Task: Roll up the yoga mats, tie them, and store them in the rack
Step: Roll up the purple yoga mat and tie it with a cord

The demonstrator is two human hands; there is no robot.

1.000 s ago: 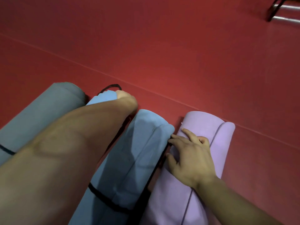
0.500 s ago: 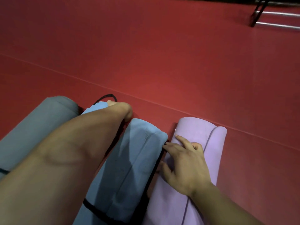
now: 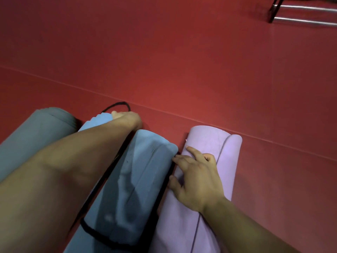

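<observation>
Well, four rolled mats lie side by side on the red floor (image 3: 182,61). The right hand (image 3: 197,179) lies on the purple mat (image 3: 215,141) near its far end, with its fingers spread and their tips down in the gap next to the blue mat (image 3: 145,161). Its grip is loose and wide and holds nothing. I think it presses down so the roll does not spring open, since I see no tie on this mat. The blue mat has a black band (image 3: 94,232) round it, so it looks done. The left hand (image 3: 127,118) reaches over the pale blue mat (image 3: 98,120) to its far end, where a loop of black string (image 3: 116,105) pokes out. I cannot tell if that grip has the string or the mat end, because the fingers are hidden. A grey mat (image 3: 42,128) lies at the far left. The metal rack (image 3: 300,13) stands well apart, so no mat is stored yet.
</observation>
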